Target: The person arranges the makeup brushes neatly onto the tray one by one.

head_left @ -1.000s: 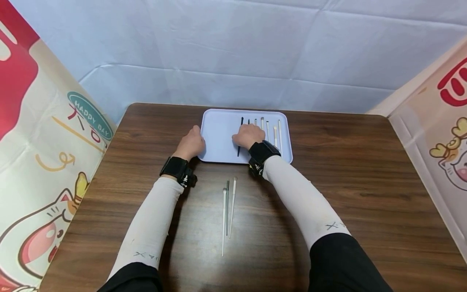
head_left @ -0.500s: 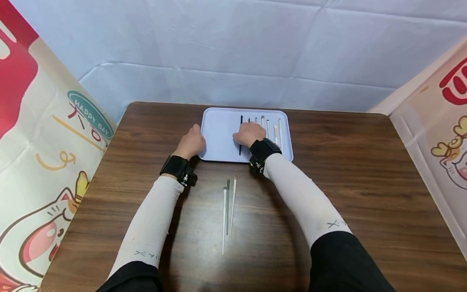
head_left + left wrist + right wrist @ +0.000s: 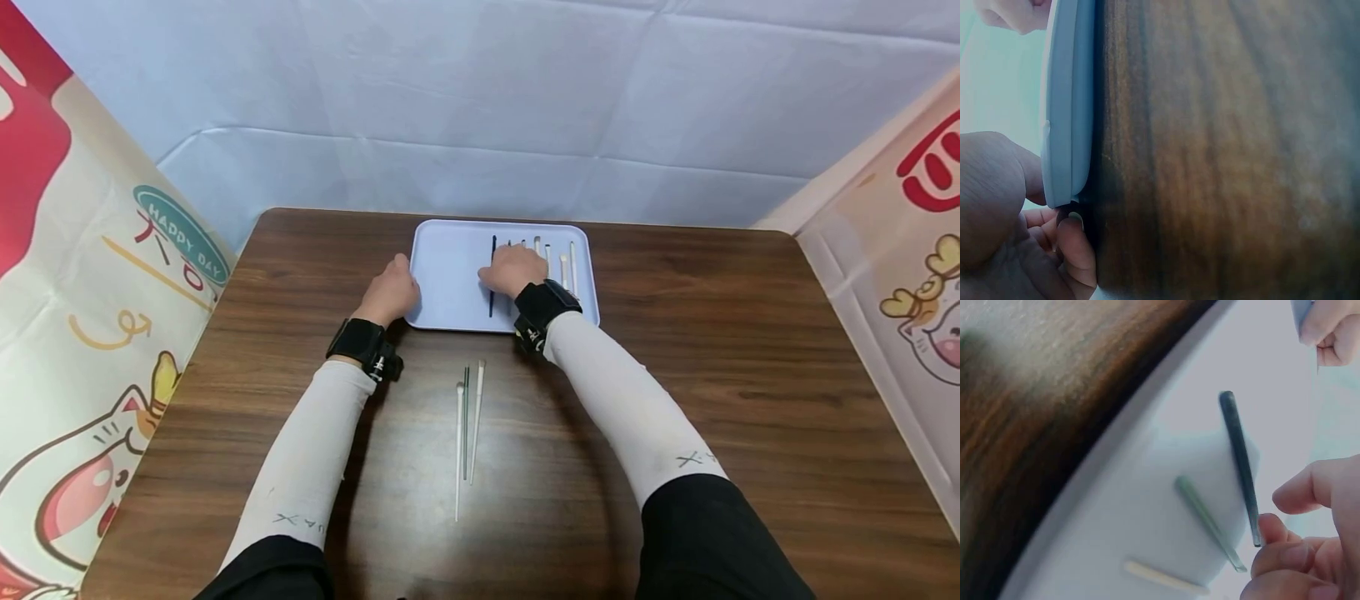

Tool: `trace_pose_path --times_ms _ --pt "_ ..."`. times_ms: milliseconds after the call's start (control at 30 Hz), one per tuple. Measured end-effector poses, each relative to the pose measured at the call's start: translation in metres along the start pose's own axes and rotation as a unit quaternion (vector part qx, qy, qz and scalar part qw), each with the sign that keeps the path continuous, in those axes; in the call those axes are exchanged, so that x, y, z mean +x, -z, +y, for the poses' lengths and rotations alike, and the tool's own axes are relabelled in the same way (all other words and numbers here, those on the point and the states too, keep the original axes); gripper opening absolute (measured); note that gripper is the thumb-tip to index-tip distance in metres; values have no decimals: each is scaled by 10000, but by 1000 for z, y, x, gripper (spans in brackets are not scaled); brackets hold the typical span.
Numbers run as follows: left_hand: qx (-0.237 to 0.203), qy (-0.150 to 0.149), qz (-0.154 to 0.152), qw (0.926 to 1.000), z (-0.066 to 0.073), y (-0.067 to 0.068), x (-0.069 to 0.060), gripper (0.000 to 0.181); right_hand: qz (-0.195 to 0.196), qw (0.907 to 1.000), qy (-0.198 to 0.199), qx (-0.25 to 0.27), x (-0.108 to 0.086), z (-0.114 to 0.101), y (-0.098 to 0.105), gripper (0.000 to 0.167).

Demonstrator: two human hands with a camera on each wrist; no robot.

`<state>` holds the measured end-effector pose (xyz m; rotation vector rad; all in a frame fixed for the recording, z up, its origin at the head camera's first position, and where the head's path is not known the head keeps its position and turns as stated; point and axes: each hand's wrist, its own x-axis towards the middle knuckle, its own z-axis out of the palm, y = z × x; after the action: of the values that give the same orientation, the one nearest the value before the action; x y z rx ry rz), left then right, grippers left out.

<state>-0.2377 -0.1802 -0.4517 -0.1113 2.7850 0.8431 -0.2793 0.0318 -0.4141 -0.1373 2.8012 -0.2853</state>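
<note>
My left hand [image 3: 388, 293] grips the left rim of the white tray [image 3: 442, 312], its thumb over the edge and the other fingers outside below it in the left wrist view. My right hand [image 3: 516, 271] is over the middle of the tray, beside a black makeup brush [image 3: 491, 305]. In the right wrist view a fingertip touches the black brush near one end, while the thumb stands apart from it. A green-handled brush [image 3: 1205, 515] and a cream one [image 3: 1163, 577] lie alongside. More brushes, including a pale brush [image 3: 573, 265], line the tray's right side; my right hand partly covers the row.
Nearer me on the brown wooden table [image 3: 697, 358] lie two pale brushes, one on the left [image 3: 459, 450] and one on the right [image 3: 477, 417], with a thin dark green brush [image 3: 466, 425] between them. A pale cloth [image 3: 480, 100] hangs behind the table.
The black brush has turned slightly and lies straighter in the tray. My right hand has shifted a little forward and right. The left hand keeps its hold on the rim.
</note>
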Motion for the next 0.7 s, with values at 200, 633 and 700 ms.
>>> trace_pose_path --times_ms 200,633,700 --pt "14 -13 -14 10000 0 0 1 37 92 9999 70 -24 -8 4 8 34" --pt "61 -90 -9 9999 0 1 0 38 -195 9996 223 -13 -40 11 10 40" --pt "53 -91 -10 9999 0 1 0 37 -196 9992 362 4 -45 12 7 40"
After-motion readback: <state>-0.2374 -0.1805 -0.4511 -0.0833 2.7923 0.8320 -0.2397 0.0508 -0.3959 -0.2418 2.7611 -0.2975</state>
